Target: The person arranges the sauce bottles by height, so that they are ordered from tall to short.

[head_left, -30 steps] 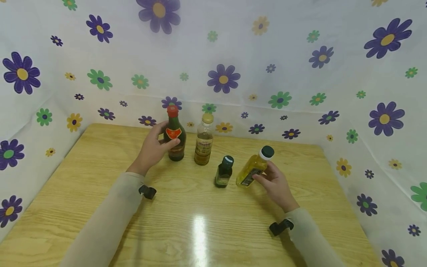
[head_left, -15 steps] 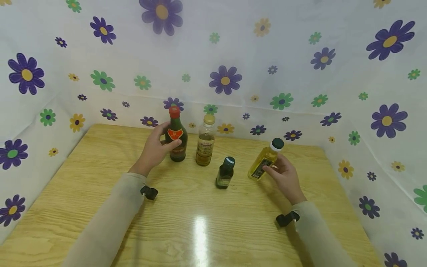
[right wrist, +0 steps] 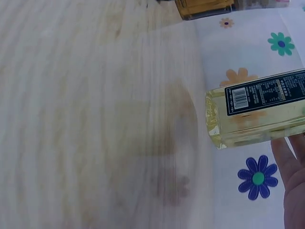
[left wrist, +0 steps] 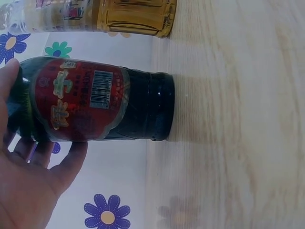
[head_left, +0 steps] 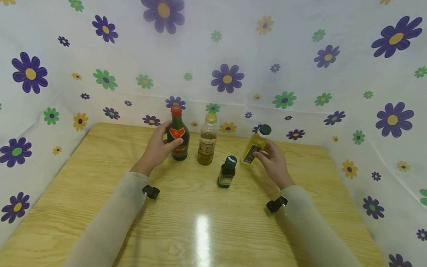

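Note:
My left hand [head_left: 156, 150] grips a dark green glass bottle [head_left: 180, 147] with a red cap and a red label, which stands upright on the table. Its back label with a barcode shows in the left wrist view. In my right hand [head_left: 275, 165] is a yellow oil bottle [head_left: 251, 152] with a dark green cap, held between thumb and fingers and leaning to the right. The right wrist view has the base of this oil bottle [right wrist: 267, 119] raised off the table. Part of the fingers is hidden behind each bottle.
Between the hands stand a clear bottle [head_left: 207, 146] of amber liquid with a gold cap and, nearer me, a small dark bottle [head_left: 226, 175] with a green cap. The wooden table [head_left: 173, 222] ends at a flower-printed cloth [head_left: 240, 48] behind and at both sides.
My right hand has carried the oil bottle first to the right, then back leftward and farther toward the rear of the table. The left hand stays on the red-capped bottle.

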